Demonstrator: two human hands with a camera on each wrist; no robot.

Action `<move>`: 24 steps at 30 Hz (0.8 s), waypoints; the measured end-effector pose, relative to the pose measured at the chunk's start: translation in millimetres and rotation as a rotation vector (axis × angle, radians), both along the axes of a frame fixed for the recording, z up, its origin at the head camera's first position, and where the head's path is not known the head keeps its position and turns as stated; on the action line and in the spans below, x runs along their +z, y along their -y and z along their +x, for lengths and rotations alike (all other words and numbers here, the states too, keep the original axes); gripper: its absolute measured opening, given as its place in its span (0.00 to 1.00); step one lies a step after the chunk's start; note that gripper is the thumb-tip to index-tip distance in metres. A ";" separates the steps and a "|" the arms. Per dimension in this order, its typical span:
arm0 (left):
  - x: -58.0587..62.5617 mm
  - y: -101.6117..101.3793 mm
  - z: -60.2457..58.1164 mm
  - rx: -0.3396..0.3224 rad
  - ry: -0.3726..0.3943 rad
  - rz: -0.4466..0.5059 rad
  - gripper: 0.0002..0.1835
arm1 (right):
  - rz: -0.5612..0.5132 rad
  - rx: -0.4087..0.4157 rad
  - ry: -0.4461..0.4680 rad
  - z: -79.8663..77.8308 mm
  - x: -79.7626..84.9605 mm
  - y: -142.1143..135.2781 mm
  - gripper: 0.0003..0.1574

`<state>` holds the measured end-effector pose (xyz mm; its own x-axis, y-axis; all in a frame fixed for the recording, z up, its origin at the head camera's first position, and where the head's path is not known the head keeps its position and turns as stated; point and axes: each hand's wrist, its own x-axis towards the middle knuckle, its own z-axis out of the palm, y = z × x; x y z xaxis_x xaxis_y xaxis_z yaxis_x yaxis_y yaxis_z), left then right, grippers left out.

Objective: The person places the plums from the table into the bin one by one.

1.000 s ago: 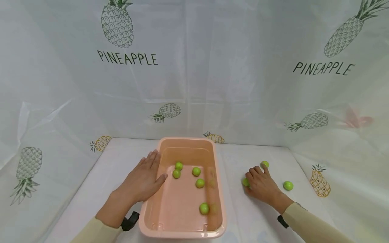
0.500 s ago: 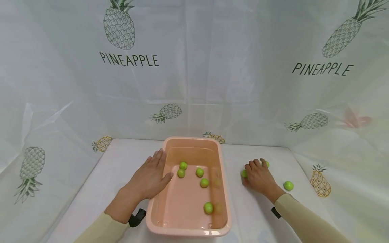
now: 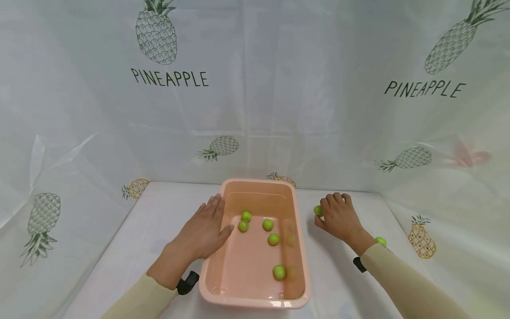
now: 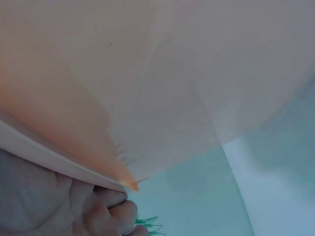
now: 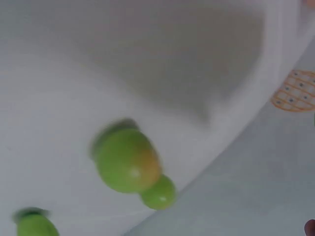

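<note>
My left hand (image 3: pixel 199 232) lies along the left rim of a peach-coloured plastic tub (image 3: pixel 255 301), fingers straight. In the left wrist view the palm and fingers (image 4: pixel 101 209) press against the outside of the tub wall (image 4: pixel 64 167). My right hand (image 3: pixel 338 219) is over the table right of the tub, its thumb and fingers pinching a small round green fruit (image 3: pixel 318 211). Another green fruit (image 3: pixel 380 241) lies near the right wrist, partly hidden. The right wrist view shows a green fruit (image 5: pixel 125 162) with an orange tinge, a second fruit (image 5: pixel 160 191) behind it and another at the lower left.
Inside the tub lie several green fruits (image 3: pixel 279 272), most towards its far half. A white covering (image 3: pixel 171 199) spreads over the table. Behind and at the sides hangs a pale sheet (image 3: pixel 287 110) printed with pineapples.
My right hand has moved away from me and slightly left, carrying the green fruit. The tub and my left hand have shifted a little to the right in the view.
</note>
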<state>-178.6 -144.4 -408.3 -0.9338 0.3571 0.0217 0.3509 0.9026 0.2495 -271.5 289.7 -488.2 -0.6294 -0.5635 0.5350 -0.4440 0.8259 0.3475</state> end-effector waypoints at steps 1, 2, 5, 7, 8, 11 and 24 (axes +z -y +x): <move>0.1 -1.4 -0.3 -0.001 -0.001 0.002 0.44 | -0.010 0.004 -0.012 -1.0 5.9 0.9 0.26; 0.4 -2.8 -0.6 0.000 -0.002 0.001 0.44 | -0.023 0.009 -0.024 -2.2 12.1 2.3 0.26; 1.3 -6.1 -0.6 0.003 -0.009 -0.011 0.44 | -0.069 0.029 -0.062 -6.0 31.5 9.0 0.26; 2.1 -8.0 -0.2 0.006 -0.004 -0.019 0.44 | -0.107 0.041 -0.067 -7.2 44.2 16.1 0.26; 2.5 -8.8 0.0 0.008 0.001 -0.028 0.44 | -0.127 0.046 -0.063 -7.0 50.4 20.6 0.25; 3.4 -10.6 0.6 0.006 0.006 -0.047 0.44 | -0.181 0.058 -0.043 -4.1 67.4 37.7 0.24; 4.4 -14.3 1.7 0.013 -0.034 -0.112 0.43 | -0.221 0.170 0.108 28.6 81.7 132.7 0.22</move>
<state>-176.8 -130.1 -403.9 -0.9376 0.3473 0.0142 0.3459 0.9285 0.1351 -242.9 157.0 -406.6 -0.5957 -0.5436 0.5914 -0.6075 0.7865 0.1111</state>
